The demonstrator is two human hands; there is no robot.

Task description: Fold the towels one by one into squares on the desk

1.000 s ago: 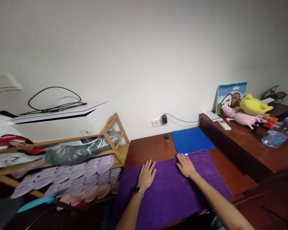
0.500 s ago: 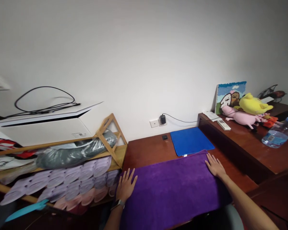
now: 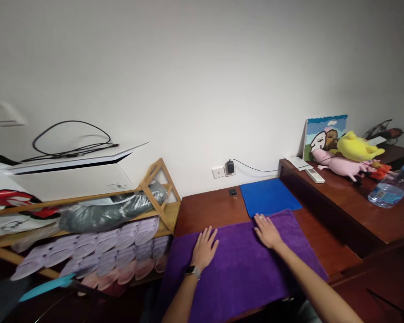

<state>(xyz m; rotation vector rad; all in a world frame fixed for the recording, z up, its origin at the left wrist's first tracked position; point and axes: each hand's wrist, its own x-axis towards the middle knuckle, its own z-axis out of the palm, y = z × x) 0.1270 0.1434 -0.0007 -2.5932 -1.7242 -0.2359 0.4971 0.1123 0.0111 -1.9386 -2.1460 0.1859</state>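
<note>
A purple towel (image 3: 235, 269) lies spread flat over the front of the brown desk (image 3: 205, 208), its near edge reaching the desk's front. My left hand (image 3: 204, 249) rests palm down on the towel's left part, fingers stretched out, with a watch on that wrist. Further right, my right hand (image 3: 267, 230) lies flat near the towel's far edge, fingers extended and holding nothing. Just beyond its fingertips, a folded blue towel (image 3: 269, 196) sits at the back of the desk.
A wooden rack (image 3: 170, 215) at left holds several slippers (image 3: 111, 237) and a white box (image 3: 81, 179). On the raised surface at right are a remote (image 3: 314, 175), plush toys (image 3: 357, 148), a picture (image 3: 326, 134) and a water bottle (image 3: 392, 188). A black adapter (image 3: 230, 167) is plugged into the wall.
Both hands have moved inward across the purple towel: the left from its left edge toward the right, the right from its far right corner toward the left. The towel stays spread out.
</note>
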